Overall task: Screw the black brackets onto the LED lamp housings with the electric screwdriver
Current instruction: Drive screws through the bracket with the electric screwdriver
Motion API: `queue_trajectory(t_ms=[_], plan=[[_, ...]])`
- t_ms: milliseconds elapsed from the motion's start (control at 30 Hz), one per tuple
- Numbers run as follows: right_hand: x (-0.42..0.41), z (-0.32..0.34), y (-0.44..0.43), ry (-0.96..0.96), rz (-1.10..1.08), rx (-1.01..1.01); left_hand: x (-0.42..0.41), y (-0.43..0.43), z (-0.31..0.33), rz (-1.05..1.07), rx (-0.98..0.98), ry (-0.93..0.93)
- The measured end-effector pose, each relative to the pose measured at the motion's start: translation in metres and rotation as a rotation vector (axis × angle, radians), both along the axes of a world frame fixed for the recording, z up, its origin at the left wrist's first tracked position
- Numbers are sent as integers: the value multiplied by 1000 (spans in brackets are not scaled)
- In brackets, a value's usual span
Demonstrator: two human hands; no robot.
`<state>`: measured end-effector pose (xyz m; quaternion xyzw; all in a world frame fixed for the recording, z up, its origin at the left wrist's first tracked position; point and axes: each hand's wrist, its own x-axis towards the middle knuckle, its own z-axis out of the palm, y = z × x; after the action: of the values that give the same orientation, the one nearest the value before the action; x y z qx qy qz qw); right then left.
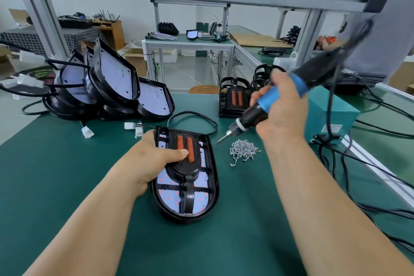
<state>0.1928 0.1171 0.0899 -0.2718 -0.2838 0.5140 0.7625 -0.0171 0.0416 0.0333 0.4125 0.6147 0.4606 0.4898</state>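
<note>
While the left hand [154, 155] clamps the left rim of the black, shield-shaped LED lamp housing [202, 199], thumb on its black plastic bracket [189, 169], the housing lies flat on the green counter [67, 175]. Its long axis runs away from the person, rounded end nearest. Right of the housing, the right hand [282, 114] grips the blue-and-black electric screwdriver [265, 101]. The bit slants down-left toward the housing's far right rim, beside a pile of silver screws [244, 149].

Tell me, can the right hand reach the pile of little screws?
Probably yes. The right hand grips the electric screwdriver, whose tip hangs close beside the screw pile, and nothing lies between them.
</note>
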Motion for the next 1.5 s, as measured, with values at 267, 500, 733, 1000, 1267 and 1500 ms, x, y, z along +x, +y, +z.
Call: queue_trajectory(t_ms=[267, 500, 733, 1000, 1267, 1500], plan=[[70, -33, -13, 221, -27, -433, -7, 13, 2, 163, 12, -203], [81, -55, -17, 281, 28, -557, -12, 0, -2, 233, 70, 268], [81, -59, -9, 295, 68, -600, 65, 3, 28, -62, 413, 1162], [85, -58, -10, 342, 87, -586, 121, 38, -3, -357, 189, 1542], [83, -59, -10, 350, 107, -577, 119, 39, -15, -284, 178, 1439], [84, -58, -11, 359, 105, -560, 122, 38, -24, -258, 209, 1495]])
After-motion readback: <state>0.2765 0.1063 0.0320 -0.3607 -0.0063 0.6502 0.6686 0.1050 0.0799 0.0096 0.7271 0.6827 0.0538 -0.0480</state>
